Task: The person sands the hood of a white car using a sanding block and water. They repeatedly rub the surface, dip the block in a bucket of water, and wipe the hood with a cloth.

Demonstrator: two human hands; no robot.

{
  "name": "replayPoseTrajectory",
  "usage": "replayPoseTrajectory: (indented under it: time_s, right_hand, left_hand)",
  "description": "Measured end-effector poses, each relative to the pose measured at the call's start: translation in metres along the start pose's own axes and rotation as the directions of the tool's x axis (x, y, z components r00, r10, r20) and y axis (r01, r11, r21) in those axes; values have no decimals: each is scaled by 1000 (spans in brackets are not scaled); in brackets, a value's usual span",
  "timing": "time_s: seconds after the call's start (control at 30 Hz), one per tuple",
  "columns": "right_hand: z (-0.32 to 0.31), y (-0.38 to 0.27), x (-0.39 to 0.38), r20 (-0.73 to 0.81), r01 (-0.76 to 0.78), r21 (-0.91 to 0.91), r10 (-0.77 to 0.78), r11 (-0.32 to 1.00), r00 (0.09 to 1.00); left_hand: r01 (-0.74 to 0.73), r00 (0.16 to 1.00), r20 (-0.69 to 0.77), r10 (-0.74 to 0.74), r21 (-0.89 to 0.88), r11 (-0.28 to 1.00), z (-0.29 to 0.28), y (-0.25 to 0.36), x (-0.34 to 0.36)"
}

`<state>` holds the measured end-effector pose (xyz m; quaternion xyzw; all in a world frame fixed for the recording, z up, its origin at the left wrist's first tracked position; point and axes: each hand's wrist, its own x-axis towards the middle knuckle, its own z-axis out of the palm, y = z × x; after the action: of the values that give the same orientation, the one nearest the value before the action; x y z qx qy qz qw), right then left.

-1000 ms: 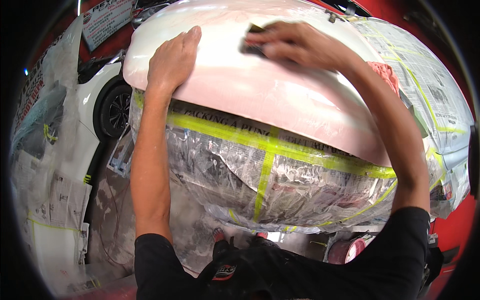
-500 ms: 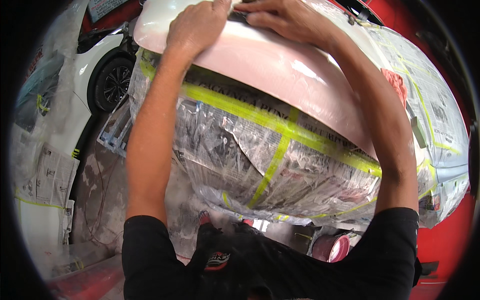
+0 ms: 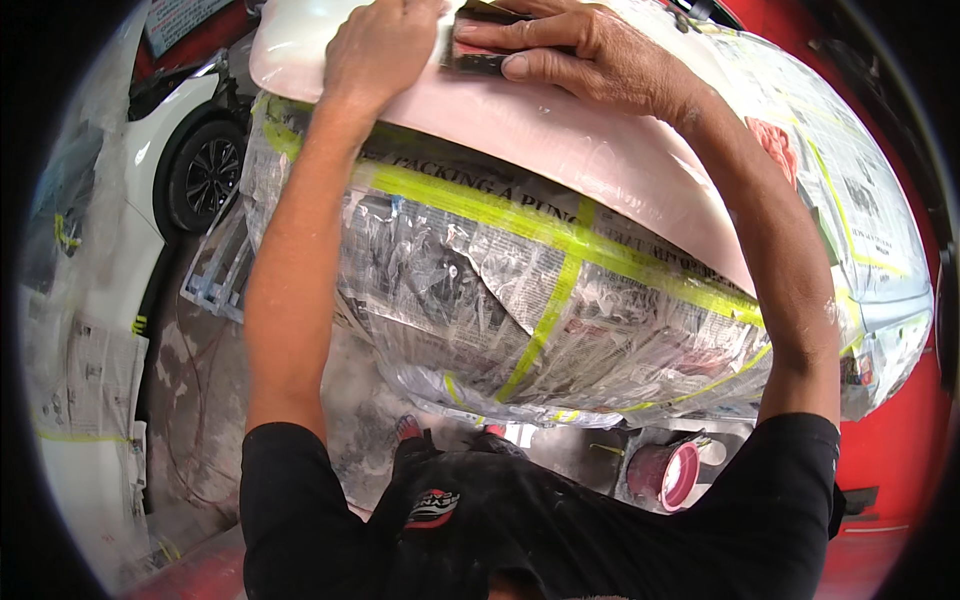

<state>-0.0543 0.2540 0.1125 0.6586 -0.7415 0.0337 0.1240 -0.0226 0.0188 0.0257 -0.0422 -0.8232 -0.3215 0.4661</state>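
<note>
There was the black block [image 3: 474,62], on the pinkish-white car panel [image 3: 570,155], its bare end pointing left, its long axis unclear beneath your fingers! Your right hand [image 3: 612,62] gripped it, fingers stretched across the top, thumb along the near side. Your left hand [image 3: 383,52] lay beside it on the panel, fingertips cropped; I couldn't tell how open.

You looked through the left of two fisheye cameras worn on your head, facing down and forward. It sat so near that your black shirt [image 3: 580,530] filled the lower middle of the frame and your forearms [image 3: 290,290] rose up both sides; the pale panel [image 3: 600,150] lay near at upper centre, a wheel [image 3: 207,178] farther off at upper left.
</note>
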Motion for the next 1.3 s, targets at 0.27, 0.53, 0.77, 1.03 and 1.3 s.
replayPoseTrajectory:
  time_s: [0.27,0.53,0.77,1.03,1.3]
  right_hand:
    - [-26,-67,-153,-132,-347,-201,326,916,936]
    - [24,-31,66,-173,-622,-77,604,779,778]
    - [-16,-72,-187,-327,-853,34,812,521,483]
    - [-3,-126,-193,-446,-913,-253,799,320,404]
    - [-51,-89,-369,-589,-988,41,803,149,97]
  left_hand:
    - [76,989,124,-83,57,995,2,25,-7]
    - [97,995,57,-82,-351,931,-4,-13,8]
    - [-140,948,308,85,162,977,-4,2,-4]
    - [-371,864,438,246,224,901,2,-19,6]
    - [-302,876,428,221,130,944,-1,-10,4]
